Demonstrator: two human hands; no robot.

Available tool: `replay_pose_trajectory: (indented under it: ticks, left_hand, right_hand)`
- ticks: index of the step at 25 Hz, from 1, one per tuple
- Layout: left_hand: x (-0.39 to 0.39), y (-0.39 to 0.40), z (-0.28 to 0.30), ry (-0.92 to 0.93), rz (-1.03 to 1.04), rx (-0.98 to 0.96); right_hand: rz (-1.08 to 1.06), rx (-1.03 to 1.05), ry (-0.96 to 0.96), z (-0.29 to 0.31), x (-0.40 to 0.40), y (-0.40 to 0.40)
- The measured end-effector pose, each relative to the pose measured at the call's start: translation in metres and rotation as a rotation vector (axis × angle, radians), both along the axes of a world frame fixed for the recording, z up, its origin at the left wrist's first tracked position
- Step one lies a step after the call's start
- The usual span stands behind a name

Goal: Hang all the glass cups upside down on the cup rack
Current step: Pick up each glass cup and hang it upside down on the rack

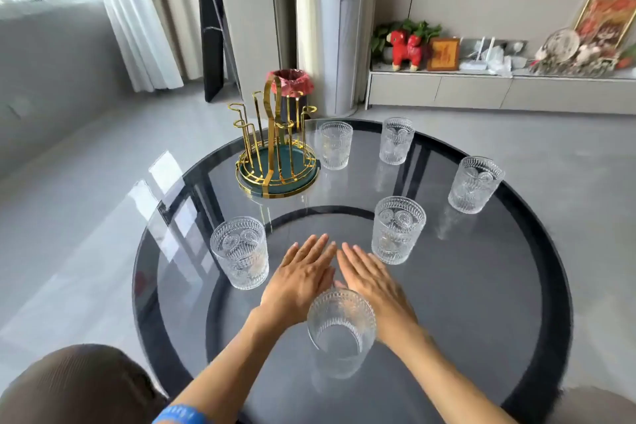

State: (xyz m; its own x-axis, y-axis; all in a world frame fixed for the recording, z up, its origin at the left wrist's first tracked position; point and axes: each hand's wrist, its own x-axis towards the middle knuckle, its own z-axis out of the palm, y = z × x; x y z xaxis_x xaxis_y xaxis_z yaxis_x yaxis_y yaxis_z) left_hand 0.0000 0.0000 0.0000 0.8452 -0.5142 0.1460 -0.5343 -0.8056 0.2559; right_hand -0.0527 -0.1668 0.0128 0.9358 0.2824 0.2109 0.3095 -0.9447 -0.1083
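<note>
A gold cup rack (275,144) with a dark green base stands at the far left of the round smoked-glass table (516,303); its prongs carry nothing. Several embossed glass cups stand upright around it: one nearest me (340,330), one at the left (241,253), one right of my hands (397,229), one at the right edge (475,184), and two at the back (335,144) (395,140). My left hand (301,277) and my right hand (370,277) lie flat, palms down, side by side on the table, holding nothing.
A bin with a pink liner (292,89) stands on the floor behind the rack. A low cabinet (481,89) with ornaments runs along the right wall. My knees show at both lower corners, the left one (75,385) in brown fabric.
</note>
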Motion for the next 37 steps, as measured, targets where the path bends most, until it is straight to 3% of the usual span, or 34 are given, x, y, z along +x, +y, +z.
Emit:
replay_pose_trajectory:
  ticks: [2,4,6,7,10,14,17,18,20,22,24,29,32,35,37]
  left_hand:
    - [-0.013,0.007,0.011,0.182,-0.006,-0.238]
    - [-0.04,0.022,0.027,0.508,0.036,-0.657]
    - [-0.065,0.037,0.04,0.787,-0.08,-0.97]
    - [-0.075,0.041,0.043,0.839,-0.195,-1.013]
    - [-0.093,0.034,0.053,0.778,-0.361,-0.903]
    - [-0.098,0.022,0.056,0.592,-0.233,-0.844]
    - [-0.098,0.017,0.057,0.515,-0.128,-0.923]
    - [-0.096,0.015,0.062,0.506,-0.098,-0.972]
    - [-0.086,0.011,0.075,0.431,-0.066,-1.075]
    - [-0.074,0.007,0.09,0.318,-0.064,-1.136]
    - [-0.065,0.005,0.108,0.233,-0.09,-1.142]
    - [-0.042,0.013,0.133,0.048,-0.087,-1.082]
    - [-0.018,0.022,0.155,0.12,-0.015,-1.156]
    - [0.014,0.049,0.182,0.183,-0.127,-1.028]
    - [0.051,0.069,0.201,0.364,-0.206,-1.083]
  right_hand:
    - [0.036,0.09,0.062,0.002,-0.009,-0.005]
    - [0.069,0.122,0.071,0.004,-0.012,-0.008]
    - [0.072,0.148,0.059,0.003,-0.009,-0.007]
    - [0.062,0.156,0.064,0.003,-0.009,-0.006]
    - [0.048,0.218,0.057,-0.001,-0.004,-0.007]
    - [0.036,0.376,0.067,0.004,-0.009,-0.008]
    - [-0.035,0.53,0.18,0.01,-0.015,-0.005]
    - [-0.11,0.723,0.258,0.015,-0.019,-0.004]
    - [-0.241,1.362,0.465,0.035,-0.027,0.002]
    - [-0.162,1.956,0.782,0.056,-0.034,0.011]
    - [-0.067,2.241,0.915,0.084,-0.034,0.022]
    - [-0.127,2.383,0.817,0.128,-0.008,0.051]
    - [-0.16,2.373,0.767,0.142,0.021,0.069]
    - [-0.138,2.364,0.736,0.157,0.056,0.076]
    - [-0.202,2.251,0.466,0.165,0.084,0.073]
